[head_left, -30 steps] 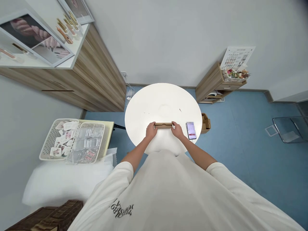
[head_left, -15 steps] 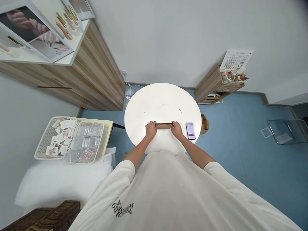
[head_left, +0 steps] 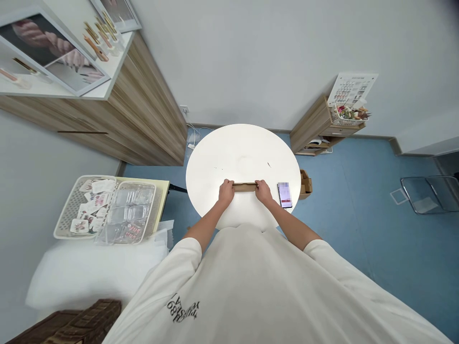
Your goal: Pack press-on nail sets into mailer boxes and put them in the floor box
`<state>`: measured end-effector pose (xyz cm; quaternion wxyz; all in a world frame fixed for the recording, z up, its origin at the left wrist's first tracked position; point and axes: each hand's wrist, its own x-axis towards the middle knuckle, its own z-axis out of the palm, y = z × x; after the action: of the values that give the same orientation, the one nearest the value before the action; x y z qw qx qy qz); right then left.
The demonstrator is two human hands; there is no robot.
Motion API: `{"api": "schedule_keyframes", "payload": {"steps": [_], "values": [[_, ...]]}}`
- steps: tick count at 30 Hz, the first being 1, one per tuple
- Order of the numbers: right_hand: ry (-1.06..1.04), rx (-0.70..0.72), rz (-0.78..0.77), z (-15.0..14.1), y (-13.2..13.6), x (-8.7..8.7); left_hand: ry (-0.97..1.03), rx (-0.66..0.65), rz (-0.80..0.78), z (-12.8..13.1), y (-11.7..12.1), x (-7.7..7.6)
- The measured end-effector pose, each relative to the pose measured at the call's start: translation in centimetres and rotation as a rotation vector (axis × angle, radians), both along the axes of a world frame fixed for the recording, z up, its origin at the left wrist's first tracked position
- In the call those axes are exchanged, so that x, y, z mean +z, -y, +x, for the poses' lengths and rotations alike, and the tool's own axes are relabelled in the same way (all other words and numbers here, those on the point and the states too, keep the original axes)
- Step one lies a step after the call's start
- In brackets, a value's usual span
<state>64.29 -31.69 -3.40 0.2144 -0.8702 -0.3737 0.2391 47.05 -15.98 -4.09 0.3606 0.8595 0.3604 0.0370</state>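
A small, flat brown cardboard box lies on the round white table, near its front edge. My left hand is closed around the box's left end, and my right hand grips the right end. A dark, narrow line runs along the far edge of the box between my fingers. To the right of my right hand lies a phone with its screen lit. The undersides of both ends of the box are hidden by my fingers.
An open cardboard box stands on the floor right of the table. At left, white baskets hold cards and clear plastic cases. A wooden cabinet rises behind left; a small shelf unit stands behind right. A metal-framed chair is far right.
The far side of the cardboard box looks narrower, and its dark gap has thinned. My left hand has shifted very slightly to the right; both hands keep their hold.
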Motion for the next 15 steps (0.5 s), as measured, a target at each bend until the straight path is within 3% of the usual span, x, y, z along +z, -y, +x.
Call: {"api": "schedule_keyframes", "payload": {"steps": [8, 15], "values": [[0.091, 0.182, -0.127, -1.6, 2.3, -1.6, -0.103, -0.210, 0.070, -2.2, 1.7, -1.2], [-0.011, 0.171, -0.192, -1.4, 1.8, -2.7, -0.177, -0.187, 0.013, -1.9, 1.8, -2.2]]}}
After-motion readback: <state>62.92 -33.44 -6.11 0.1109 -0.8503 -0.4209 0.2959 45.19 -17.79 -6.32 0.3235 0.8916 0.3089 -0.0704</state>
